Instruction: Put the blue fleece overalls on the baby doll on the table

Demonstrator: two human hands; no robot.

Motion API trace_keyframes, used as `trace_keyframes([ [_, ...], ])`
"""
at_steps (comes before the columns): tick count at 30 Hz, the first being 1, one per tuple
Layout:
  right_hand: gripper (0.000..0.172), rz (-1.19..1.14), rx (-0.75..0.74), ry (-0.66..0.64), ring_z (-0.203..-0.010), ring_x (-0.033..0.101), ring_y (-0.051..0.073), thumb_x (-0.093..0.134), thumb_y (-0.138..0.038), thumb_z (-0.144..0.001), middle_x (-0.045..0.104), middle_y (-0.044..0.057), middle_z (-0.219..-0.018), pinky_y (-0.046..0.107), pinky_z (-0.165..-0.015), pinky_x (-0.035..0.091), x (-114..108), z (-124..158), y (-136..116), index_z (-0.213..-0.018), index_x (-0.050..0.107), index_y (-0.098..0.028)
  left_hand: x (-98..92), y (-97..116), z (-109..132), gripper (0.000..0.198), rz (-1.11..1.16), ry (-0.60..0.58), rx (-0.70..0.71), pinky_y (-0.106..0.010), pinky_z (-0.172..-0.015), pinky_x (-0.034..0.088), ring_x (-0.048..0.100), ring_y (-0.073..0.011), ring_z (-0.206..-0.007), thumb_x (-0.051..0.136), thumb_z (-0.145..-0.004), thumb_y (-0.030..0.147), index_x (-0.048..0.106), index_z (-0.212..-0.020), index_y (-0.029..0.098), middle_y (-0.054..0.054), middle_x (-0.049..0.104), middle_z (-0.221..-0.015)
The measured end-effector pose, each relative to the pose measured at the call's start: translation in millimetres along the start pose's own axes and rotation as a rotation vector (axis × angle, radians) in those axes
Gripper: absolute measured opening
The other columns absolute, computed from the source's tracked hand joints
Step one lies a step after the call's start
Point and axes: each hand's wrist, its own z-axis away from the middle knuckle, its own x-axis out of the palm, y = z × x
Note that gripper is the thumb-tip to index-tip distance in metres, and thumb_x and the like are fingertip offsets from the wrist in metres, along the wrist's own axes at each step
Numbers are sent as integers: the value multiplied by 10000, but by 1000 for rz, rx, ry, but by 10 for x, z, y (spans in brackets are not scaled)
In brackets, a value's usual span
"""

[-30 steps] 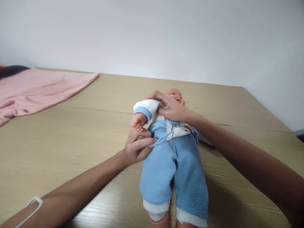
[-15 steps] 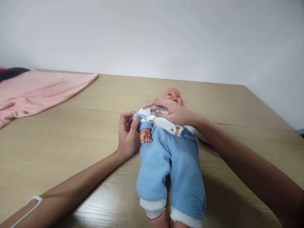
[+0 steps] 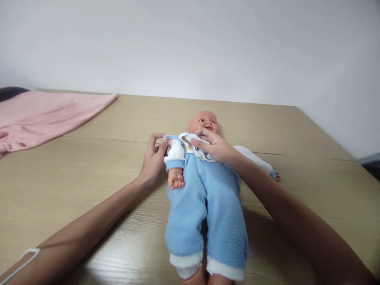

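Note:
A baby doll (image 3: pixel 204 121) lies on its back, its head toward the wall, dressed in a white top with blue cuffs and fuzzy blue overalls (image 3: pixel 204 194). The bib (image 3: pixel 204 153) of the overalls is white with a printed animal face. Between thumb and fingers, my left hand (image 3: pixel 154 156) pinches a thin blue strap (image 3: pixel 171 136) beside the doll's shoulder. My right hand (image 3: pixel 216 148) grips the bib's upper edge just under the doll's chin; its palm hides part of the chest. One doll hand (image 3: pixel 176 180) rests beside the overalls' hip.
The wooden table (image 3: pixel 74 186) has a seam running across it. A pink cloth (image 3: pixel 53 118) lies at the far left, with a dark object (image 3: pixel 13 93) behind it. A pale wall rises behind the table. Something dark (image 3: pixel 371 165) shows past the right edge.
The strap is now stretched out by my left hand, and the white sleeve shows below it. My right hand has shifted off the shoulder onto the bib. The view has swung slightly right.

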Motion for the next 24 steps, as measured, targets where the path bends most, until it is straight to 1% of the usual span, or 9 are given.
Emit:
trace_keyframes([
  [2,396,-38,29,1,-986,682,220,883,-598,-913,746,-4,-1000,321,-863,517,-27,-8,32,-1017,692,-267,14,-35,-70,401,15,-8,-109,-273,-596,519,636,-158,-677,873,-919,576,649,-1078,284,20,722,-864],
  [4,378,-63,62,-3,-1043,698,231,896,-584,-908,765,0,-1014,329,-923,532,-55,6,44,-1008,718,-266,14,-61,-109,413,8,-25,-156,-285,-616,538,653,-173,-716,899,-854,558,673,-1040,267,3,738,-878],
  [7,358,-87,77,0,-1069,706,235,919,-554,-892,775,0,-1006,327,-946,540,-81,24,66,-1017,744,-268,-16,-59,-127,411,-48,-48,-68,-280,-656,539,655,-179,-783,916,-814,568,717,-992,255,-9,742,-901],
  [9,358,-100,65,13,-1052,700,227,921,-551,-892,767,-5,-998,323,-938,537,-80,26,83,-1034,756,-267,-38,-33,-130,395,-81,-68,-7,-275,-680,539,649,-178,-817,911,-828,576,726,-950,250,-12,737,-912],
  [12,383,-123,50,24,-1014,689,213,927,-566,-876,757,-10,-995,319,-918,529,-58,25,99,-1027,750,-262,-41,15,-157,389,-62,-104,-57,-273,-636,520,627,-175,-760,902,-847,565,695,-976,261,-4,744,-891],
  [14,425,-138,61,36,-943,670,202,948,-584,-838,735,-18,-952,316,-856,523,-38,30,102,-1000,729,-258,-15,27,-211,397,-21,-118,-101,-279,-613,520,636,-179,-724,898,-842,545,660,-1003,271,2,753,-875],
  [18,489,-184,80,86,-811,614,179,964,-612,-807,688,-31,-891,309,-717,498,-4,56,105,-976,666,-263,73,-39,-426,343,-27,-197,-44,-300,-644,567,666,-186,-733,851,-862,504,632,-966,261,-2,747,-872],
  [22,486,-198,74,110,-794,611,178,957,-604,-818,681,-32,-886,318,-702,501,2,74,114,-946,626,-273,152,-195,-693,152,-67,-253,35,-347,-770,633,691,-200,-804,785,-878,338,672,-854,240,-25,732,-869],
  [24,457,-201,76,112,-816,630,184,949,-582,-829,701,-27,-910,326,-730,512,-3,78,114,-950,633,-274,188,-280,-796,112,-89,-255,80,-383,-790,648,689,-212,-786,752,-878,247,684,-789,238,-33,713,-820],
])
